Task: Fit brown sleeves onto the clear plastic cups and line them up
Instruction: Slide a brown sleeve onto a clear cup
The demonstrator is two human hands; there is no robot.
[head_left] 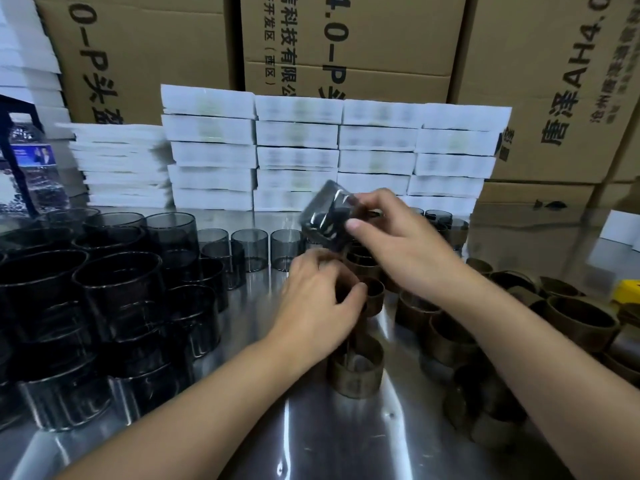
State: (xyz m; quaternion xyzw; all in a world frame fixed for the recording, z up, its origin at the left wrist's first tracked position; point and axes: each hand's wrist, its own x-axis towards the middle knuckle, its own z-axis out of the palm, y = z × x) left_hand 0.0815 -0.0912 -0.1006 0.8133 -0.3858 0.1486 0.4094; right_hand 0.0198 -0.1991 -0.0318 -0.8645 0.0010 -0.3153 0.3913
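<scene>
Holding a clear plastic cup [325, 220] tilted in the air above the middle of the surface [346, 441], the right hand [398, 244] has its fingers [372, 200] and thumb clasped round the cup's wall. The cup is smoky grey and blurred.

Just below it, the left hand [315, 306] rests low over the surface with its fingers curled. Its thumb presses against a brown sleeve [376, 296], which it appears to grip, though the hand hides most of the sleeve.

Another sleeve [356, 374] stands upright on the surface just under the left wrist. More loose sleeves [581, 323] crowd the right side, some upright and some lying on one another.

On the left, stacked cups [117, 306] stand in tall dark piles. A short row of cups [249, 247] stands upright farther back, beside the raised cup.

Behind everything, white boxes [298, 157] are piled in neat columns against cardboard cartons [381, 46]. A water bottle [31, 161] stands at the far left.
</scene>
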